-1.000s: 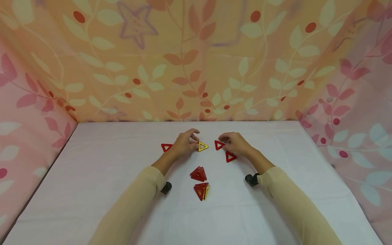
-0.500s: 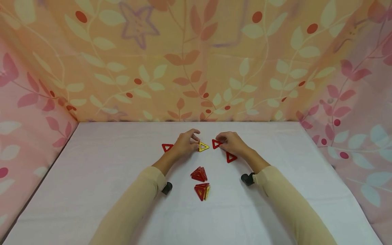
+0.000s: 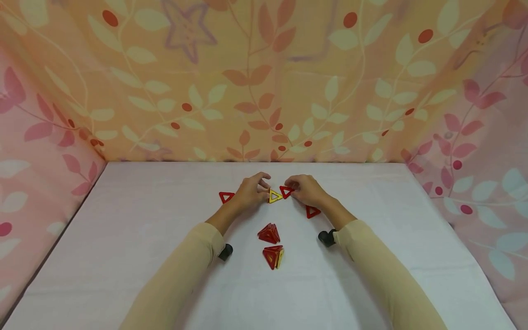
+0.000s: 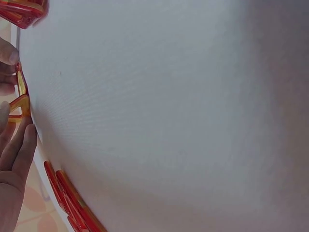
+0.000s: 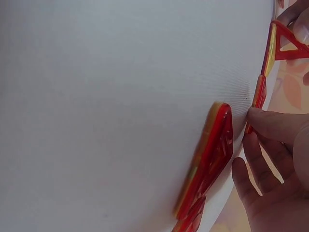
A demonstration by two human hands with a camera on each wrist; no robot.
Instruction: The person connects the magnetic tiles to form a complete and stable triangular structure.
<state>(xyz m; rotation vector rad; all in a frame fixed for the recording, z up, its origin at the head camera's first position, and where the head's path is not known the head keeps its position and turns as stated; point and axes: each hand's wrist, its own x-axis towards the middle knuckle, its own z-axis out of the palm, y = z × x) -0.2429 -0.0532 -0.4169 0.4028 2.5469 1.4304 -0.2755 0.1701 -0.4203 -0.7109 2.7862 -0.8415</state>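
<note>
In the head view my left hand (image 3: 249, 192) holds a yellow open-centred triangle tile (image 3: 274, 196) at its left edge. The right wrist view shows a red triangle tile (image 5: 285, 54) standing up in that hand against the yellow tile. My right hand (image 3: 308, 189) pinches another red triangle tile (image 3: 285, 191) between thumb and fingers. Its corner meets or nearly meets the yellow tile's right tip; whether they touch I cannot tell. The left wrist view has my left fingers (image 4: 21, 150) beside the yellow tile.
A red triangle (image 3: 226, 197) lies left of my left hand, partly covered by it. Below my right wrist is another red triangle (image 3: 312, 211). Nearer me stand a red pyramid (image 3: 269, 233) and a red-and-yellow pyramid (image 3: 273, 256). Patterned curtains (image 3: 255, 82) enclose the white table.
My right hand has slid left with its red triangle, bringing it from a gap away up to the yellow tile's tip. My left hand has stayed nearly still.
</note>
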